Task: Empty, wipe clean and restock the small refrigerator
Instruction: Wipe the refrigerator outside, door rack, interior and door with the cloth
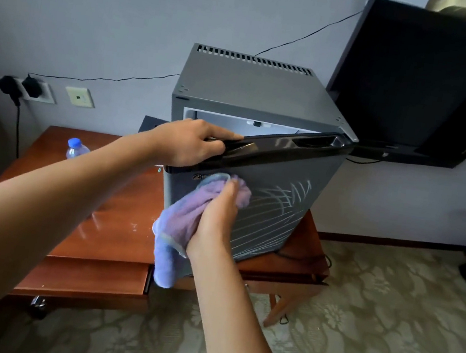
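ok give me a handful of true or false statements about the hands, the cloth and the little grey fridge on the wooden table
1. The left hand grips the top edge of the small grey refrigerator's door. True.
2. The right hand presses a purple-blue cloth against the front of the door. True.
3. The door is fully shut. False: it stands slightly ajar, with the pale interior showing above it.
4. The clear plastic bottle with a blue cap stands on top of the refrigerator. False: it stands on the reddish wooden table, left of the refrigerator.
5. The table's drawer is pushed fully in. False: it is pulled partly out.
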`<state>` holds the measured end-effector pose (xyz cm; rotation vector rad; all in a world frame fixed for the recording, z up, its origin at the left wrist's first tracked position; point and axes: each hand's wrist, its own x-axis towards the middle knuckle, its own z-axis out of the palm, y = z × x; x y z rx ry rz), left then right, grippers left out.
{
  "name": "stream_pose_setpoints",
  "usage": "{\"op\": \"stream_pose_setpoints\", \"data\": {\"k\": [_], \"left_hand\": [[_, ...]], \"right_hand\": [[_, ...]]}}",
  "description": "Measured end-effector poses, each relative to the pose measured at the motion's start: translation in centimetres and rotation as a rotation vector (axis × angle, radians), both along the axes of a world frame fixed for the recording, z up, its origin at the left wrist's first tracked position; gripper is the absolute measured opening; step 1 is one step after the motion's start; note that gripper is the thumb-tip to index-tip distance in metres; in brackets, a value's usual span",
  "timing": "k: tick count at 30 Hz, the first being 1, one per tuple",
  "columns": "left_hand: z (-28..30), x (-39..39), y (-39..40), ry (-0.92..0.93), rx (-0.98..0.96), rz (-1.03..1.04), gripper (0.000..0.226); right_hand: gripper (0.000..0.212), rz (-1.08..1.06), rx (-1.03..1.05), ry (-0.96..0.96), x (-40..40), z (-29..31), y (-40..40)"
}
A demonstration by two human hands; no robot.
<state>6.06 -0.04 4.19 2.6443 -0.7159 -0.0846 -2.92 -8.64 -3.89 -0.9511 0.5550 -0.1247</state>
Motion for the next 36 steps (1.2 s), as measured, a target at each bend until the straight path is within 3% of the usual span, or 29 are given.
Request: {"op": "stream_pose_setpoints", "data": {"k": [4,9,13,16,22,29,34,36], "left_hand": [[0.0,0.3,0.2,0.025,0.004,-0.038,0.046],[0.1,1.0,0.3,0.010,0.101,-0.063,0.047],[1.0,1.3,-0.8,0.007,0.255,-0.063,0.050],[1.3,1.8,-1.7,0.032,0.257,-0.038,0.050],[-0.2,2.6,-2.3,-0.005,0.230,0.056,0.051],[0.2,2.9,-3.0,-0.047,0.245,0.152,0.058],[0.2,2.5,-3.4,-0.065,0.252,0.187,0.054],[0.1,2.4,-3.4,-0.077,0.260,0.192,0.054]], "right_hand": [[0.027,0.139,-0.236,-0.092,-2.1,-0.7,-2.5],[0.012,0.091,-0.603,-0.077,-5.6,-5.4,-7.6],[0.033,0.006,-0.815,-0.063,-6.8,-6.9,-12.5],[0.043,-0.088,-0.989,-0.048,-5.6,-6.9,-16.9],[0.027,-0.131,-1.242,0.001,0.3,-4.4,-24.1],[0.026,-0.224,-1.145,0.003,5.9,-5.5,-24.8],[0.029,-0.317,-0.943,-0.069,6.2,-6.9,-17.1],[0.032,-0.298,-0.988,-0.196,4.7,-7.6,-12.6]]}}
